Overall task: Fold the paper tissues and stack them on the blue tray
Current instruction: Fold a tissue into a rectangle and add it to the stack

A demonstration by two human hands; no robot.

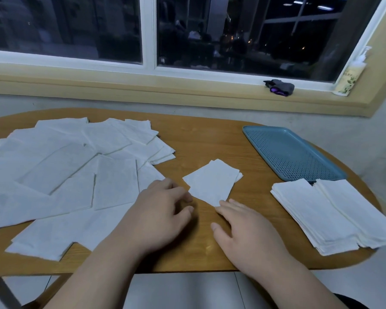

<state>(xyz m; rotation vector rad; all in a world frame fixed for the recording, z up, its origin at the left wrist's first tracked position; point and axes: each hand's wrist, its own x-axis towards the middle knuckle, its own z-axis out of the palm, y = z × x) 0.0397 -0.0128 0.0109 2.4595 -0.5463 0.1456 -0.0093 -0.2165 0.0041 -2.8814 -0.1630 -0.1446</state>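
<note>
Folded tissue [212, 181] lies flat at the centre of the table [201, 139], its layers slightly offset. The left hand [163, 210], at the tissue's 8 o'clock, has loosely curled fingers and holds nothing. The right hand [247, 233], at 6 o'clock, has straight fingers whose tips meet the near corner, probably to press or lift it. Loose tissues [76, 170] are spread at 9 o'clock as supply. The tray [292, 150], at 2 o'clock, holds nothing yet; the stacks [334, 212] wait at 4 o'clock, beside its near rim.
</note>
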